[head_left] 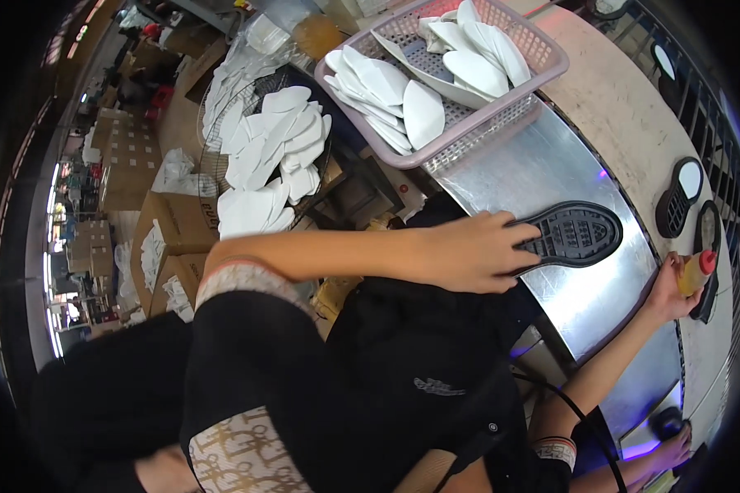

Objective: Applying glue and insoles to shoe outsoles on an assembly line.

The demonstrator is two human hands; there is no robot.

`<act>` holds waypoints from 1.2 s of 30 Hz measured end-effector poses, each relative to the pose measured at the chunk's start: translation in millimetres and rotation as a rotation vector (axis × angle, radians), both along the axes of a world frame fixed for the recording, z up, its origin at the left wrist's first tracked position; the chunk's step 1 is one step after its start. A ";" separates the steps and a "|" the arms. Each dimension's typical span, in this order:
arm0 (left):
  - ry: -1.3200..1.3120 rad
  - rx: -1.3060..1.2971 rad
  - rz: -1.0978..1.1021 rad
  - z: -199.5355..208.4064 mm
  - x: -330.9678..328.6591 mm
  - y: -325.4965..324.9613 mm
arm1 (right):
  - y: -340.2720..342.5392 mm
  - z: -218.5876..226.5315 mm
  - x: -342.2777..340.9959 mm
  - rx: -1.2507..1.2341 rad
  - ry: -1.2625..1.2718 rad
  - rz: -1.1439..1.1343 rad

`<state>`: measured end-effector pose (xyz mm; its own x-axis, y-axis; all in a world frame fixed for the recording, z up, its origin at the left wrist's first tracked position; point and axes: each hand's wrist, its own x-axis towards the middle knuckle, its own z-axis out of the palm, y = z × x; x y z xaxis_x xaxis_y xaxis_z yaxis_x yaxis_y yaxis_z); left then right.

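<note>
A black shoe sole (580, 234) lies on the metal worktop with its patterned hollow side up. The fingers of my left hand (481, 253) are closed on its narrower left end and hide that part. Off to the right, at the edge of the pale conveyor belt, my right hand (672, 289) grips a small squeeze bottle (692, 278) with yellowish liquid and a red cap. The bottle is tilted, and it is apart from the sole. Just beyond my right hand another dark sole (706, 226) rests on the belt, partly hidden by the bottle.
Atop the metal worktop (501, 164) stands a pink plastic basket (460, 131) of white sole-shaped pieces. More white pieces (275, 148) fill a wire rack to the left. On the belt (604, 74) is a black sole with a white pad (681, 195). Another person's hand (672, 450) shows lower right.
</note>
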<state>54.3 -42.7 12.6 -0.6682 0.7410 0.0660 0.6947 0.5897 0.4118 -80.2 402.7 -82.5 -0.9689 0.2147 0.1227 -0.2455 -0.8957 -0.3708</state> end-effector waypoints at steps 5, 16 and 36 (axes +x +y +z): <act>0.466 -0.267 0.466 66.9 -41.2 -84.2 | -3.5 1.8 4.6 0.018 -0.015 -0.027; 0.257 -0.667 0.697 69.0 -82.0 -168.7 | 14.1 -2.4 4.6 0.120 -0.052 -0.110; -0.622 0.295 0.444 16.9 -76.3 52.8 | -68.6 40.3 14.6 0.068 -0.249 -0.358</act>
